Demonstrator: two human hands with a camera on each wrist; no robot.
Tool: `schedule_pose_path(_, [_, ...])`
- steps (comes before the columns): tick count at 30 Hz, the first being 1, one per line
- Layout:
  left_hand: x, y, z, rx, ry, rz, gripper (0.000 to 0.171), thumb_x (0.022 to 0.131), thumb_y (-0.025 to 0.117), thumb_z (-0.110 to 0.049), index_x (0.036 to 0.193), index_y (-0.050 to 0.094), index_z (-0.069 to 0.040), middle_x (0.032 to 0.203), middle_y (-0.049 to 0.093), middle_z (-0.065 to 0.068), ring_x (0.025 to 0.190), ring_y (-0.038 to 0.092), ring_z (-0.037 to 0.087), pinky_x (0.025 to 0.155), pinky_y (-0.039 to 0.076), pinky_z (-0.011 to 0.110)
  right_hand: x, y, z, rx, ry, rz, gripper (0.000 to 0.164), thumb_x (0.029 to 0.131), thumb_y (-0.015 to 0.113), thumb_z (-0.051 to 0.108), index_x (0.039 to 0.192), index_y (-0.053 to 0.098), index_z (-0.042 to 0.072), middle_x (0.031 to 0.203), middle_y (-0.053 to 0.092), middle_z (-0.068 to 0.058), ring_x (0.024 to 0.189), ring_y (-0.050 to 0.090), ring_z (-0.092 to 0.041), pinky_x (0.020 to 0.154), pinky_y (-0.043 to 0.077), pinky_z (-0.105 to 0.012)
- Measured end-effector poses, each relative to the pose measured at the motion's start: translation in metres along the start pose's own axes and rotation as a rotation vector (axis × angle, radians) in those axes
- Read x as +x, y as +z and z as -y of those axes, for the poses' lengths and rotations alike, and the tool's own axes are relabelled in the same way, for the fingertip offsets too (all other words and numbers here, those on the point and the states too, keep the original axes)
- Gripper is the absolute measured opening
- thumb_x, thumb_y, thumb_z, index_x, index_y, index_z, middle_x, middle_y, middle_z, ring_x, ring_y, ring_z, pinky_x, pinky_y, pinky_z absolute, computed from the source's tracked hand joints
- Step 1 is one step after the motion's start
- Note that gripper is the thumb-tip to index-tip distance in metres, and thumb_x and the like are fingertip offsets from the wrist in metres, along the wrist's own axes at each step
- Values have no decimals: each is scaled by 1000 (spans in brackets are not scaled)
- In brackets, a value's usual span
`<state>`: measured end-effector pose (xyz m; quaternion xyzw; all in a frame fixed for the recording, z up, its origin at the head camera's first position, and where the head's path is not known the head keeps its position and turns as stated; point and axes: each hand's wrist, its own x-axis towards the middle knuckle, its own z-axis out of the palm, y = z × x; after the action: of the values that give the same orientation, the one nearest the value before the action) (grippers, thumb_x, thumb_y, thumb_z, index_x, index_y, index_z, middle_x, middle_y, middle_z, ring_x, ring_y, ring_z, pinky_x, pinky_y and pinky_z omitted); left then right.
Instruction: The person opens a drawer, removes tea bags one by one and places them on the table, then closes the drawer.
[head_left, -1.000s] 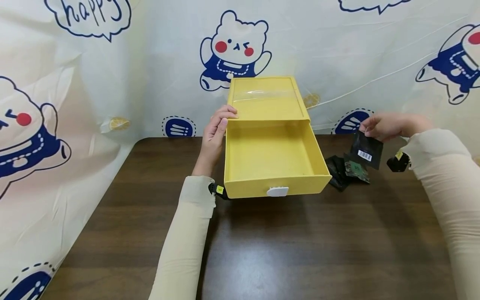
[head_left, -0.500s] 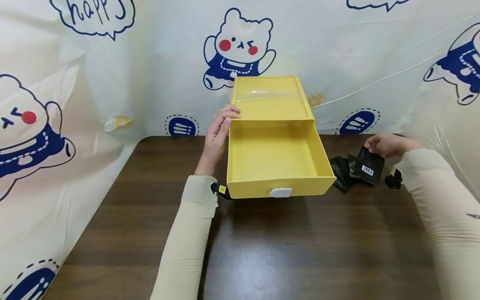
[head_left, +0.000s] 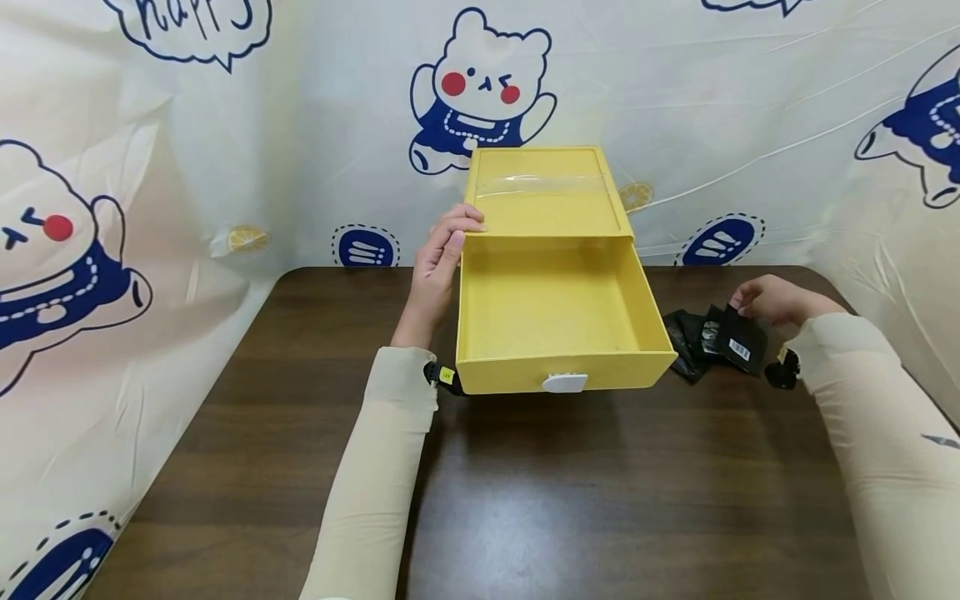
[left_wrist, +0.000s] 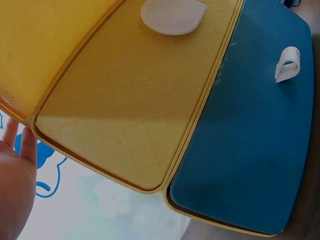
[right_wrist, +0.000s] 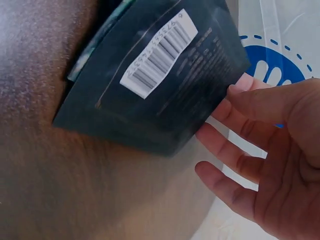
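Observation:
A yellow drawer cabinet (head_left: pixel 551 192) stands at mid-table with its top drawer (head_left: pixel 555 375) pulled out, the inside bare. My left hand (head_left: pixel 437 262) rests at the cabinet's upper left corner, fingers over the top edge and thumb by the side. In the left wrist view that hand (left_wrist: pixel 17 175) shows beside the cabinet's edge. To the right, my right hand (head_left: pixel 772 300) pinches the corner of a flat black pouch (head_left: pixel 735 342) between thumb and forefinger. White barcode and fine print mark the pouch (right_wrist: pixel 135 107). It overlaps other dark pouches (head_left: pixel 686 342).
Below the pulled-out drawer, the left wrist view shows a closed yellow drawer (left_wrist: pixel 130 100) and a blue drawer (left_wrist: pixel 245 120), both with white pulls. A dark wooden table (head_left: pixel 337 467) lies underneath. Behind hangs a printed cloth (head_left: pixel 337 125) with a thin white cord (head_left: pixel 720 177).
My right hand has lowered the black pouch onto the other pouches, covering more of the greenish one. The left hand stays at the cabinet, and the head view has shifted slightly.

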<state>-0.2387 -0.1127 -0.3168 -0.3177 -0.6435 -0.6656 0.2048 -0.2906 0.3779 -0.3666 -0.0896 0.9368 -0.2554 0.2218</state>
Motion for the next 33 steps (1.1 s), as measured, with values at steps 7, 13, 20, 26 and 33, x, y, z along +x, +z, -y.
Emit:
schedule_pose_path(7, [1,-4,19,3,14,-4,26,103,33,3,110,55,15,121,54,-5,126,42,14,118,30,34,-1,-1,2,-42,-47,-101,22,96,56,5,108,61,-13,92,66,-13,76,52,-11,61,45,-25])
schedule_pose_path(13, [1,-5,23,4,38,7,27,105,34,-2,111,57,11,123,55,-6,128,42,17,118,30,35,-13,-6,28,-89,-135,-298,23,101,50,6,110,61,-11,98,67,-24,76,55,-1,65,46,-19])
schedule_pose_path(20, [0,-6,23,9,56,9,27,105,36,-4,111,57,11,123,56,-6,129,43,18,118,32,36,-42,-8,86,-27,-254,-598,26,102,53,19,109,63,-4,84,63,9,69,48,6,57,39,-16])
schedule_pose_path(26, [0,-5,21,2,38,8,28,105,35,-5,111,56,12,123,55,-8,129,43,17,118,32,37,-81,-1,145,33,-346,-829,25,100,58,23,111,67,2,84,52,34,79,46,11,64,35,-8])
schedule_pose_path(33, [1,-5,22,-1,38,14,29,106,34,-7,111,55,12,123,55,-9,129,43,17,119,32,38,-131,31,206,-65,-612,-965,10,93,68,7,97,72,-1,85,61,28,72,47,12,69,39,0])
